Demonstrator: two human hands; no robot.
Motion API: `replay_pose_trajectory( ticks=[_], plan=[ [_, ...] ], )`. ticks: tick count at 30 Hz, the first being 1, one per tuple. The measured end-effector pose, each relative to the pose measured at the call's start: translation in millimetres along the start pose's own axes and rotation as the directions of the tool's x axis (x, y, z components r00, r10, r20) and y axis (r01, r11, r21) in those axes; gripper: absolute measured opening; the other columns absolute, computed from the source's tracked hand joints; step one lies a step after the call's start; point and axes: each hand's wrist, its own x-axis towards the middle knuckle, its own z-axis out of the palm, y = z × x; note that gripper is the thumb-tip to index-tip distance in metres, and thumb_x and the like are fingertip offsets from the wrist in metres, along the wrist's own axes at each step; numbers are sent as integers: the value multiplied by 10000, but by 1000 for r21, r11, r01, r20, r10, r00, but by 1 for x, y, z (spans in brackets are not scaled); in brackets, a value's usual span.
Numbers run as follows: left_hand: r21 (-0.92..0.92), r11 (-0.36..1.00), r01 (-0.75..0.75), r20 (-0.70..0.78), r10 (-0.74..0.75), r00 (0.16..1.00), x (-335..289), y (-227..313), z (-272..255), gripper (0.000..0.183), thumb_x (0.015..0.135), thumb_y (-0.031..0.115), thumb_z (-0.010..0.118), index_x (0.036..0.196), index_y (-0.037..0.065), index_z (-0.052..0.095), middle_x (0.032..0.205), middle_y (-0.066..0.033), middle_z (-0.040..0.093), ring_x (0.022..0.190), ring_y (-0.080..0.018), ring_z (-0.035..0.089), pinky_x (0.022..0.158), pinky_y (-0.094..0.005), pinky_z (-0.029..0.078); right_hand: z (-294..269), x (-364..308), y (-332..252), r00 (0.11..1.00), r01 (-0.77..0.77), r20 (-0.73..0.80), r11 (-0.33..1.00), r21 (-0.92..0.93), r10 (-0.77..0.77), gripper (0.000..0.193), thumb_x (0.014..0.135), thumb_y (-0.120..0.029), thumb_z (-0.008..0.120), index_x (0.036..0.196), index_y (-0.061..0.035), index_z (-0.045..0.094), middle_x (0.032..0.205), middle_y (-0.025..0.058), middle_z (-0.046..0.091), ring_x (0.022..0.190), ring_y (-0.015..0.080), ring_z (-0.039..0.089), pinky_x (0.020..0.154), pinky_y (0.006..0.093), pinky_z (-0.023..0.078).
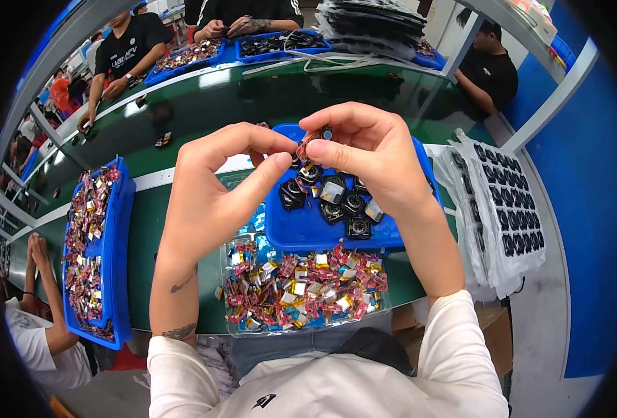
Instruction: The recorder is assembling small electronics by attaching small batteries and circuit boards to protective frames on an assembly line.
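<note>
"What's held, seen from your end?"

"On my feed, the right hand (385, 161) pinches a small red circuit board (303, 151) above the blue tray (280, 226) of black watch-style casings (353, 203). The left hand (218, 182) curves beside it, thumb and forefinger slightly parted; I can't tell whether it grips."

"Writing?"

"White lettering, black T-shirt (128, 54)."

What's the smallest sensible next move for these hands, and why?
Perhaps bring the left thumb onto the small red circuit board. The right hand pinches it above the blue tray of black casings; the left hand's index fingertip is at its edge, but the thumb appears apart, so a second grip might steady it.
</note>
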Motion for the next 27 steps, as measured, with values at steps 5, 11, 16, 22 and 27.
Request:
replay_pose_trajectory(
  ticks=[5,11,16,22,27],
  plan=[
    [-76,996,53,23,-51,998,0,0,0,88,825,39,648,869,-37,649,828,-76,658,786,-113,608,737,-237,460,-2,-1,-1,997,16,71,1000,-7,-15,258,789,-48,717,1024,18,633,880,63,664,817,100,639,738,222,520],
    [43,994,-101,63,98,993,1,-3,-1,75,718,23,672,773,-20,645,752,-70,653,710,-129,599,663,-248,463,-7,-2,-3,998,57,36,997,-56,-55,265,772,-53,734,1009,11,632,865,63,669,802,95,640,728,221,520],
    [100,988,-114,-28,117,993,-1,-1,6,89,685,27,697,744,-2,638,744,-50,643,728,-120,595,694,-246,449,-4,-2,3,986,132,-91,986,-100,-141,223,768,-69,747,949,5,642,818,60,676,735,89,642,678,209,518],
    [-51,999,8,-50,-10,999,-2,-3,5,133,719,54,735,796,2,639,801,-33,647,766,-99,590,698,-233,442,0,-5,2,990,137,-24,986,-97,-140,215,777,-65,740,949,22,644,827,73,677,753,95,645,686,217,525],
    [-165,986,5,-65,-16,998,-2,-6,8,74,740,-6,665,762,-7,594,807,-66,643,749,-106,578,698,-242,452,-11,-2,-3,994,101,-28,973,-207,-109,146,784,-33,707,914,29,684,847,86,689,759,103,652,693,220,531]
  ],
)
